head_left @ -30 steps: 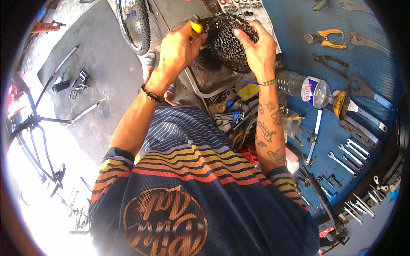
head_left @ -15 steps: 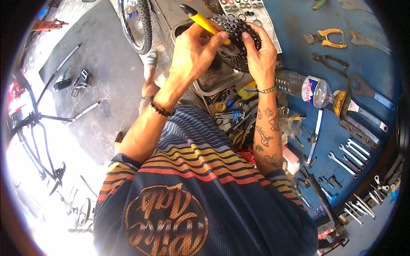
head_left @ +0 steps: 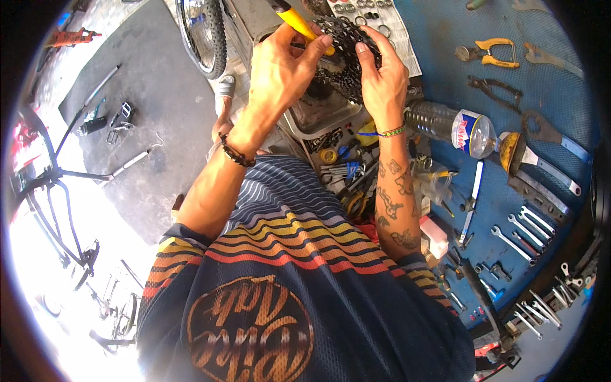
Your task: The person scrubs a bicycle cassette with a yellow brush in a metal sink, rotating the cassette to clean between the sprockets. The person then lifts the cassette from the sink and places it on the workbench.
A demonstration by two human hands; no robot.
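At the top middle, over a grimy metal tray (head_left: 337,122), my right hand (head_left: 386,83) grips a black bicycle cassette (head_left: 347,41) by its right edge, thumb on its face and fingers behind. My left hand (head_left: 280,73) is closed around a slim yellow-handled tool (head_left: 296,25) with a black end. That tool slants down to the right, its lower end against or just in front of the cassette's sprockets. Its working tip cannot be made out against the dark cassette.
On the blue mat at right lie a clear plastic bottle (head_left: 439,126), yellow-handled pliers (head_left: 496,53) and several spanners (head_left: 512,245). Rings and small parts rest on a paper sheet (head_left: 398,38). A bicycle wheel (head_left: 203,38) stands at upper left, and a bike frame (head_left: 54,172) at far left.
My left hand has shifted slightly left with the yellow-handled tool, which has slid up along the cassette. My right hand and the cassette have moved a little left.
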